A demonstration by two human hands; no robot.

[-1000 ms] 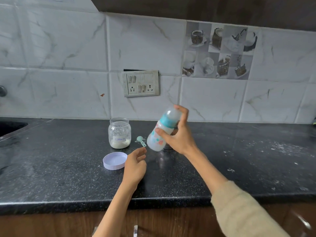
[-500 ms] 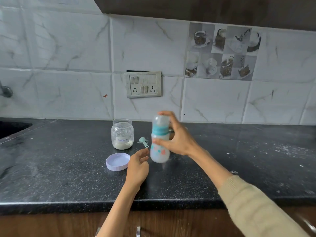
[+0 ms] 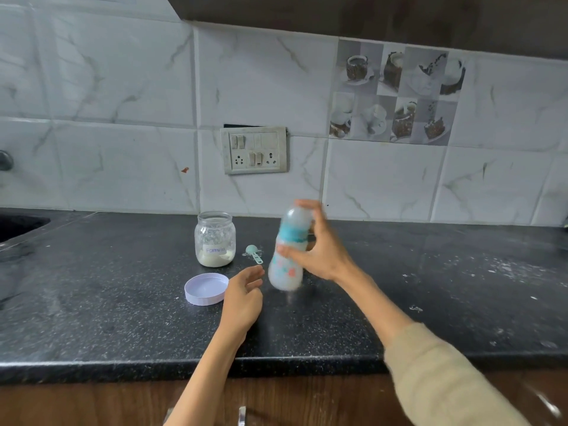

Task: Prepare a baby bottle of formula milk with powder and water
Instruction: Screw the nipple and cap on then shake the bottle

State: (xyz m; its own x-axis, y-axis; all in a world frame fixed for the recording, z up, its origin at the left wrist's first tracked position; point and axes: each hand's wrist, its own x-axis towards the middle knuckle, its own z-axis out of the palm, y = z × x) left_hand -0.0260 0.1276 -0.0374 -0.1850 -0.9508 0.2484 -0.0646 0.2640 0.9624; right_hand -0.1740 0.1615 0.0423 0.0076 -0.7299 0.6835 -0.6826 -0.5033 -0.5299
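Baby bottle (image 3: 287, 259): translucent, milky-white inside, teal collar ring, clear cap on top, orange and teal prints on the lower body. Motion-blurred. Nearly upright, top tipped slightly toward 1 o'clock. Its base sits just above the bench (image 3: 92, 318); whether it touches, you cannot tell.

Your right hand (image 3: 319, 250) grips the bottle from its 3 o'clock side: thumb across the mid-body below the collar, fingers curled over the cap end. Beige sleeve (image 3: 445, 379) covers that forearm.

Your left hand (image 3: 244, 298) hovers at the bottle's 8 o'clock, just beside it, apart from it. Fingers loosely curled, palm turned toward the bottle, holding nothing.

Formula jar (image 3: 215, 239): clear glass, lid off, handwritten label, white powder low in the bottom and dusting the walls. It stands at 10 o'clock from the bottle. Its lilac lid (image 3: 204, 289) lies rim-up at the jar's 6 o'clock, just beside your left hand. Teal scoop (image 3: 253, 253) lies flat between jar and bottle, a little spilled powder round it.

Edges: bench front lip runs along 6 o'clock, below your forearms. Sink (image 3: 18, 224) recess at far 9 o'clock. Tiled wall with switch plate (image 3: 254, 150) closes 12 o'clock. The open black bench runs toward 3 o'clock, dusted with white specks.
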